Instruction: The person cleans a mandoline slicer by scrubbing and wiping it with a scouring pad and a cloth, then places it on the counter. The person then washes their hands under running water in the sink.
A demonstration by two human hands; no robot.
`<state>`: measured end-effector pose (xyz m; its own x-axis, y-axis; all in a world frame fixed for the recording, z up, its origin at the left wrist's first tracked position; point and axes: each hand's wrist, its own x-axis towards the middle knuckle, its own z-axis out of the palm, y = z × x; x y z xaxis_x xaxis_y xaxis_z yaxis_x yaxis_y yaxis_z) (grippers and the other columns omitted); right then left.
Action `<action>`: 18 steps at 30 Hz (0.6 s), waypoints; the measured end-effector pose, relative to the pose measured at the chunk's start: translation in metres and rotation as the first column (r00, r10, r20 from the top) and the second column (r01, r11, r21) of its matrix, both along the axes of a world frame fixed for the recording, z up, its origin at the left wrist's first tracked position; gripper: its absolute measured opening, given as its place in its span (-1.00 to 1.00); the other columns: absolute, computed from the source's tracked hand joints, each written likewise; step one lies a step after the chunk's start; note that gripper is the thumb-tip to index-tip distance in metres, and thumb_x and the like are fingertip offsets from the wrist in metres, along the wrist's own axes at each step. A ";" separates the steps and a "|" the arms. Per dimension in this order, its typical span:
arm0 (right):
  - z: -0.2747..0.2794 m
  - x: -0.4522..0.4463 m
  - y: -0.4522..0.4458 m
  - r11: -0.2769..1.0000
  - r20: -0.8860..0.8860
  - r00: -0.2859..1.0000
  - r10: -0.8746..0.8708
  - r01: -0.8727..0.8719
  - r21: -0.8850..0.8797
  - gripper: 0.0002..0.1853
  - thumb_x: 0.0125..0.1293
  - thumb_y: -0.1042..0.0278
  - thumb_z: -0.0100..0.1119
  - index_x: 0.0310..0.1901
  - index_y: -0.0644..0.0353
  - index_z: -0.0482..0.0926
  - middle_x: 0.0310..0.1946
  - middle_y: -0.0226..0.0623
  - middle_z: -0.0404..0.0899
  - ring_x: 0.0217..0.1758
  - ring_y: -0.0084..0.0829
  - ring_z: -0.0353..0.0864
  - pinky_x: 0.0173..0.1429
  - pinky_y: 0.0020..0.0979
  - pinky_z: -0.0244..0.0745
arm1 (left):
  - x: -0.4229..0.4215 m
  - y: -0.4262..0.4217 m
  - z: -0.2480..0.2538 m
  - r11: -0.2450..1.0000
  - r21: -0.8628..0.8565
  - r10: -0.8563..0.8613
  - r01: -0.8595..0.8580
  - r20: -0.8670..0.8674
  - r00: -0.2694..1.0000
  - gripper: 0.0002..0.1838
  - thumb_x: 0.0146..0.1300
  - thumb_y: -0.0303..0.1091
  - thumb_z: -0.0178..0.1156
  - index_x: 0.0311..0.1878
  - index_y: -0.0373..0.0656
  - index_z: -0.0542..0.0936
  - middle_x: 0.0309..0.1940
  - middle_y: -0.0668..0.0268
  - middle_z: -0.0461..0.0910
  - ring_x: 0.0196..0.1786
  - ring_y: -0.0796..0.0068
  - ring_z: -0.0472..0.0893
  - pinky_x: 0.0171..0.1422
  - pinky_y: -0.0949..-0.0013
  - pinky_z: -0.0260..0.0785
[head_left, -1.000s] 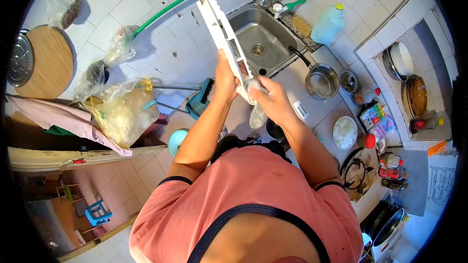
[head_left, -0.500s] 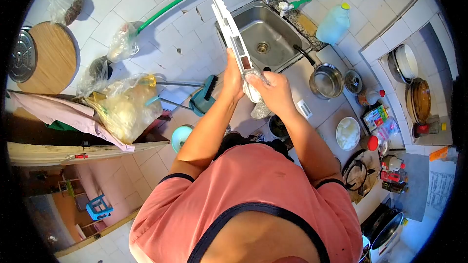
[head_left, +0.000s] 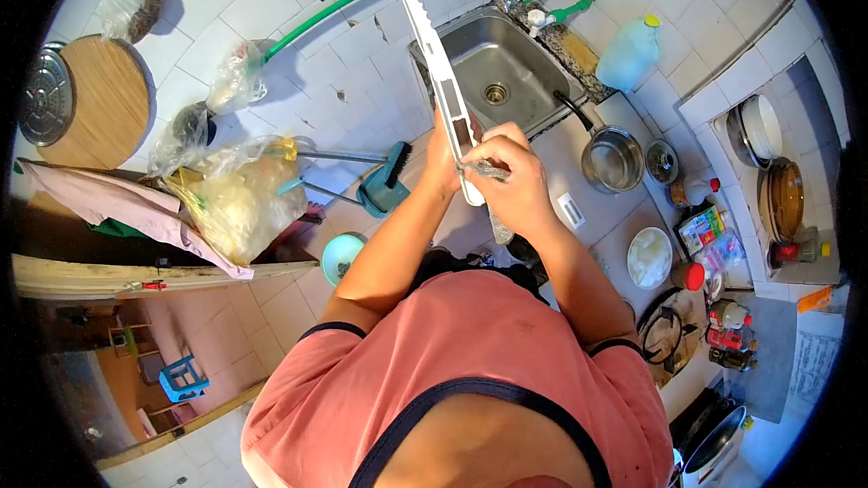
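A long, narrow white plastic piece [head_left: 427, 34] with a notched edge and cut-out slots is held on a slant in front of me, its far end beside the sink. My left hand [head_left: 441, 158] is closed around its lower part from the left. In the fingers of my right hand [head_left: 514, 176] is a bunched grey cloth [head_left: 499, 228], pressed against the piece near its lower end. Part of the cloth hangs below that hand. The palm side of my left hand is hidden behind the piece.
A steel sink [head_left: 542, 107] lies ahead, with a saucepan [head_left: 611, 159] on the counter to its right. A white bowl [head_left: 649, 258] and a red-capped jar [head_left: 687, 276] stand nearer. Leftward are a dustpan [head_left: 383, 192], a green basin [head_left: 341, 258] and plastic bags [head_left: 240, 194].
My right hand has slid slightly toward the lower end, its fingers now bent in a pinch, and less cloth covers the white piece. The whole view has shifted a little.
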<state>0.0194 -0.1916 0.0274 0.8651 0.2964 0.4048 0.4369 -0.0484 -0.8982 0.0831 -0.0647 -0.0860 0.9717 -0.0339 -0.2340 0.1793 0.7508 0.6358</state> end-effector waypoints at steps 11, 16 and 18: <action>0.004 0.040 0.008 0.968 -0.164 0.970 -0.182 0.205 0.142 -0.78 0.08 0.66 0.15 -0.24 0.26 0.38 -0.34 -0.41 0.44 -0.23 -0.64 0.42 -0.18 -0.53 0.39 | -0.018 -0.014 0.029 0.961 0.273 -0.058 0.039 0.063 0.996 -0.41 0.39 0.18 -0.38 0.08 -0.17 0.34 -0.09 0.21 0.47 -0.07 0.40 0.52 0.01 0.33 0.43; -0.014 0.013 0.011 0.986 -0.258 0.964 -0.065 0.103 0.135 -0.70 0.06 0.63 0.19 -0.19 0.22 0.33 -0.34 -0.40 0.42 -0.21 -0.62 0.42 -0.04 -0.53 0.33 | -0.007 0.002 0.034 0.976 0.190 0.104 -0.109 0.033 0.994 -0.44 0.34 0.24 -0.26 -0.31 -0.10 0.43 -0.66 0.43 0.35 -0.73 0.66 0.28 -0.72 0.57 0.12; -0.015 0.012 0.011 0.987 -0.279 0.958 -0.063 0.102 0.126 -0.70 0.07 0.63 0.19 -0.18 0.22 0.34 -0.34 -0.39 0.42 -0.21 -0.62 0.42 -0.06 -0.54 0.34 | -0.009 0.001 0.032 0.971 0.214 0.105 -0.105 0.008 0.994 -0.44 0.34 0.24 -0.25 -0.30 -0.12 0.43 -0.65 0.40 0.37 -0.72 0.64 0.31 -0.70 0.56 0.16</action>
<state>0.0316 -0.1805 0.0128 0.9673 0.1772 0.1813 0.1734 0.0589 -0.9831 0.0743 -0.0633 -0.0535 0.9662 0.1193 -0.2284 0.1094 0.6125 0.7829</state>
